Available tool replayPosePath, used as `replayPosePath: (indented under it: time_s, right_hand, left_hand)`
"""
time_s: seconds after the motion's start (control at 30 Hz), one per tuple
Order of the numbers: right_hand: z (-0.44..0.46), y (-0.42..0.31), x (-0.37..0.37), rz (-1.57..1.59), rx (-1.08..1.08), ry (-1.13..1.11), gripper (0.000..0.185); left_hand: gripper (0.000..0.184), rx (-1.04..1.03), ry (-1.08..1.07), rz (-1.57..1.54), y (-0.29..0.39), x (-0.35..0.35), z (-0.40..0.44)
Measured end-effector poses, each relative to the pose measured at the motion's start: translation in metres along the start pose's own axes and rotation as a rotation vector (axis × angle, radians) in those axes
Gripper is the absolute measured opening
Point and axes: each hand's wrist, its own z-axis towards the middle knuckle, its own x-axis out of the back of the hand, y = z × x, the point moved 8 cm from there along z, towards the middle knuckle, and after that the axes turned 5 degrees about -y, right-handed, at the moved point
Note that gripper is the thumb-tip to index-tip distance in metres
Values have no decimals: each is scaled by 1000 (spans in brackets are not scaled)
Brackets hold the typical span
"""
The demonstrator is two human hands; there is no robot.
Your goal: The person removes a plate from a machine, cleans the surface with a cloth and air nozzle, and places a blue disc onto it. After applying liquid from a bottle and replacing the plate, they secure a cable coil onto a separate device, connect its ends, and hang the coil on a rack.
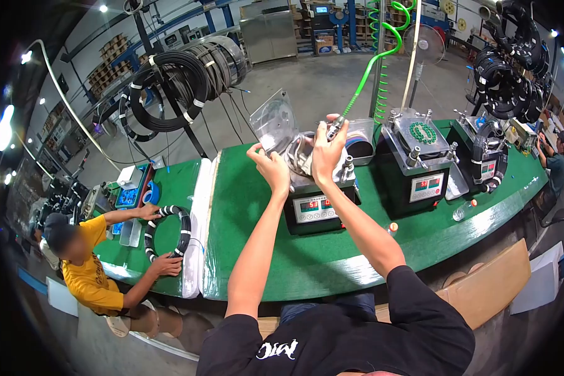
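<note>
My right hand (329, 153) is closed around a metal air nozzle (336, 127) at the end of a green coiled hose (365, 74). Its tip lies above the black machine (318, 212) in front of me, which has a red digital display. My left hand (271, 170) is raised at the machine's left edge, its visible fingers apart; some fingertips are hidden. Behind it stands a tilted clear plastic cover (274, 119). Between my hands is a whitish-grey crumpled bundle (299, 155), partly hidden, on the machine's metal top; its kind is unclear.
To the right stands a second machine (427, 178) with a ring of green pieces on top; beyond it is a third (482, 164). At left, a person in a yellow shirt (95, 266) handles a black cable coil (185, 229). Small bottles (464, 212) stand on the green table (244, 250).
</note>
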Motion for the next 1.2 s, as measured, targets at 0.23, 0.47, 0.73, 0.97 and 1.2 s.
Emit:
replayPosePath:
  time_s: [0.23, 0.47, 0.73, 0.97, 1.2]
  right_hand:
    - [32, -31, 14, -119, 128, 61, 14]
    - [48, -55, 59, -125, 238, 162, 15]
    - [39, -80, 75, -92, 91, 51, 25]
    - [19, -85, 67, -143, 3, -34, 25]
    - [28, -77, 50, -439, 114, -75, 20]
  left_hand:
    - [47, -126, 3, 112, 24, 2, 0]
    - [17, -680, -648, 555, 84, -45, -20]
    - [42, -1020, -1104, 814, 69, -86, -33]
    - [37, -1105, -1197, 863, 65, -104, -44]
    - [35, -571, -852, 262, 82, -56, 30]
